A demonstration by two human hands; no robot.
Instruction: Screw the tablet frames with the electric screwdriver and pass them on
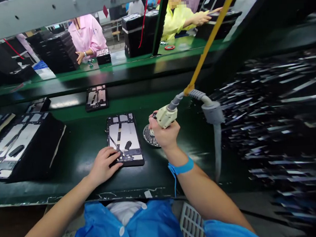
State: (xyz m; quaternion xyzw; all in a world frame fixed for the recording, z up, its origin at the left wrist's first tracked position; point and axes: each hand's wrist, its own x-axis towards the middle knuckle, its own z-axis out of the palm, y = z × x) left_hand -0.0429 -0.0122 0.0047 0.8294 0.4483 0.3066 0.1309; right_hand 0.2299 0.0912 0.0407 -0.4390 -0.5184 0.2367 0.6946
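Note:
An opened tablet [129, 133] lies upright to me on the green bench, its white battery and circuit parts showing. My left hand [105, 165] rests at its lower left corner, fingers bent around dark slim tweezers [112, 139] that slant over the tablet's left side. A small black part [128, 145] sits on the battery's lower area. My right hand [167, 132] is closed around a cream electric screwdriver [167, 117], held over a round perforated metal dish [149, 137] just right of the tablet. The tool's bit is mostly hidden by my fingers.
A stack of opened tablets [15, 145] stands at left, and another tablet [96, 97] lies farther back. A yellow strap [209, 43] suspends the screwdriver's grey cable [217, 151]. Blurred racked parts [283, 120] fill the right. Co-workers in pink [87, 34] and yellow [176, 21] sleeves work opposite.

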